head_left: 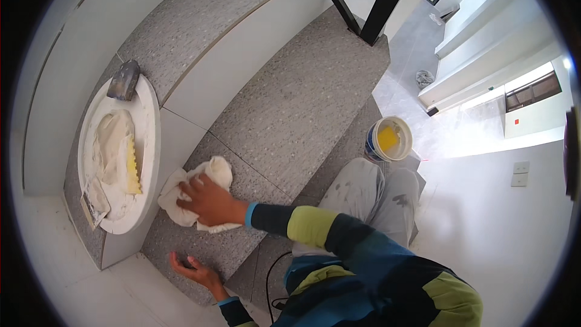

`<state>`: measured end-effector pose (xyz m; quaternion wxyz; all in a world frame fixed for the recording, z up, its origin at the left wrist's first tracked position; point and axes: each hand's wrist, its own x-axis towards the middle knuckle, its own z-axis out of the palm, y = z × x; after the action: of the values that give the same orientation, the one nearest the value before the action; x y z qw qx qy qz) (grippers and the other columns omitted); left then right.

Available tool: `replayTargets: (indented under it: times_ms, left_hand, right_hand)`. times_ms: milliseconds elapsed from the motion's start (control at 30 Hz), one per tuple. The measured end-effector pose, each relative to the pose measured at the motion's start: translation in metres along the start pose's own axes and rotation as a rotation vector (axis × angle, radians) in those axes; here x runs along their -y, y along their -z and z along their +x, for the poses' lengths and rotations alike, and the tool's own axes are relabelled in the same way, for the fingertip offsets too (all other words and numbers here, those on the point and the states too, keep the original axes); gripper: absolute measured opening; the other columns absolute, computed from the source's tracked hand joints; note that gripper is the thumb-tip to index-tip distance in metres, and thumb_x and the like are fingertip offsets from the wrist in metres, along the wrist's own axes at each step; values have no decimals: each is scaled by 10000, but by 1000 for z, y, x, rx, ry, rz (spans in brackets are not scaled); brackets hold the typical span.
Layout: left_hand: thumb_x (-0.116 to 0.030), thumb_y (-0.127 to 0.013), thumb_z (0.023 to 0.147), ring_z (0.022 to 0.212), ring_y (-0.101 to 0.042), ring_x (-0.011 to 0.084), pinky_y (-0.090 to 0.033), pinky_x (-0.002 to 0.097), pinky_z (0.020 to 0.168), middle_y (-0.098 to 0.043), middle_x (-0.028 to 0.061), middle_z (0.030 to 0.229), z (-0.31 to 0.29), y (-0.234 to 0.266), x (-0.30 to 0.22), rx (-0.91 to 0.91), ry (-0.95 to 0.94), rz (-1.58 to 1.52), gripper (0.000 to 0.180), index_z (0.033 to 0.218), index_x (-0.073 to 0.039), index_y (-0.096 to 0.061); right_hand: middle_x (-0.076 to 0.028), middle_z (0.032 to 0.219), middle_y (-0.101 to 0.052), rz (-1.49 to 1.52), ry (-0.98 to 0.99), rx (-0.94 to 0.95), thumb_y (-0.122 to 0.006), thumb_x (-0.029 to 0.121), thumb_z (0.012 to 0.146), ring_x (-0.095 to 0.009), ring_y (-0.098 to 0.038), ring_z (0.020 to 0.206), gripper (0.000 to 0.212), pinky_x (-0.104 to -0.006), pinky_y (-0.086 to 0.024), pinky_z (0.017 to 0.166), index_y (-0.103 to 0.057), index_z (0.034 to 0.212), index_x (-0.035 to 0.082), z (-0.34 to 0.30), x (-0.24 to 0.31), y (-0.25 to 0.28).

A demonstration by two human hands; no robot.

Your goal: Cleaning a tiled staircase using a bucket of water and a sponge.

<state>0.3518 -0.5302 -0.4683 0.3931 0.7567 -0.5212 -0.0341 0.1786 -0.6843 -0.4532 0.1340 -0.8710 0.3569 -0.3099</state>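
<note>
My right hand presses on a crumpled off-white cloth, its fingers bent over the fabric. The cloth lies on a grey speckled stone step. Nearer to me, my left hand is held palm up over the same step, empty, fingers apart and loosely curved. Left of the cloth, a white oval tub sits on the ledge. In it are a pale crumpled cloth, a yellow notched spreader and a small flat scraper. A dark grey block-like tool rests on its rim.
A white bucket with a yellow sponge stands beyond my knees. A black metal frame rises from the step's far end. Close to my body, a black cable hangs. The lower floor is at the right.
</note>
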Motion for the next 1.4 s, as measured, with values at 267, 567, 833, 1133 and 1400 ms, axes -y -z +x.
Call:
replayTargets:
  times_ms: [267,567,833,1133,1400]
  left_hand:
    - [-357,-488,928,1226,-363,318,-250,443,1037,-419,168,1274,-2,7,6,3,-19,86,484,1249,-2,-416]
    - [-351,-488,925,1237,-350,322,-242,444,1045,-399,165,1299,4,8,1,19,-31,40,487,1256,-6,-396]
    - [-365,-493,914,1261,-334,330,-233,457,1054,-388,170,1325,4,-5,-12,26,-30,-33,494,1251,-14,-404]
    - [-405,-485,909,1247,-353,331,-249,452,1048,-396,178,1319,4,8,-7,33,40,-77,538,1256,-3,-396]
    - [-417,-473,907,1230,-371,322,-260,439,1038,-406,188,1305,8,8,-4,112,-13,-66,564,1250,25,-399]
  right_hand:
    - [-216,1134,-540,-279,-531,-117,-529,95,785,-324,-528,1033,323,-435,-393,924,-550,1093,-3,-71,-202,172]
    - [-110,1017,-557,-358,-500,-350,-693,195,644,-316,-563,961,499,-399,-477,804,-572,1116,88,-89,-95,298]
    - [-170,1435,-284,-96,98,227,-706,330,663,-429,-297,1284,704,-620,-336,907,-449,1312,242,-31,-41,85]
    - [-149,1032,-591,-838,-611,361,-633,144,679,-298,-622,809,375,-405,-505,662,-596,1042,62,-27,-281,296]
    - [-212,1189,-469,-442,-307,-66,-622,225,699,-358,-424,1163,540,-507,-397,827,-520,1196,42,-31,-102,208]
